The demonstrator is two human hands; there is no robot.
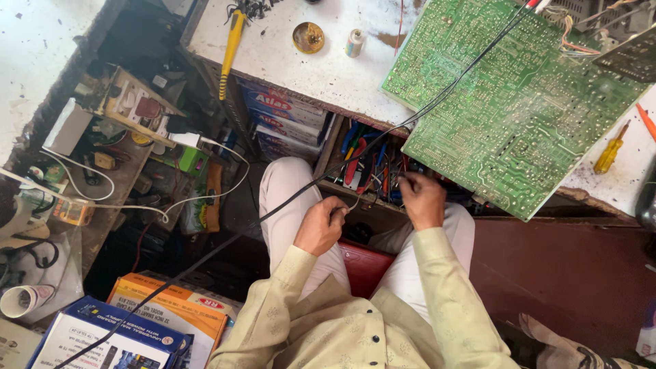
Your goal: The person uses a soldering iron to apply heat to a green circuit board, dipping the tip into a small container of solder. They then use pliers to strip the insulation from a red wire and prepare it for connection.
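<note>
A large green circuit board (519,102) lies solder side up, overhanging the front edge of a stained white workbench (301,61). Below the bench an open drawer (362,167) holds several red, blue and black tools. My left hand (321,225) is over my lap, fingers pinched on a thin pale wire (354,201). The same wire runs up toward my right hand (421,199), which is at the drawer's front with fingers closed on it. A black cable (301,193) crosses from the board down past my left hand.
On the bench lie a yellow-handled tool (230,51), a round brass tin (308,37), a small white spool (354,42) and a yellow screwdriver (610,150). A cluttered shelf with a power strip (137,109) stands left. Cardboard boxes (171,318) sit at lower left.
</note>
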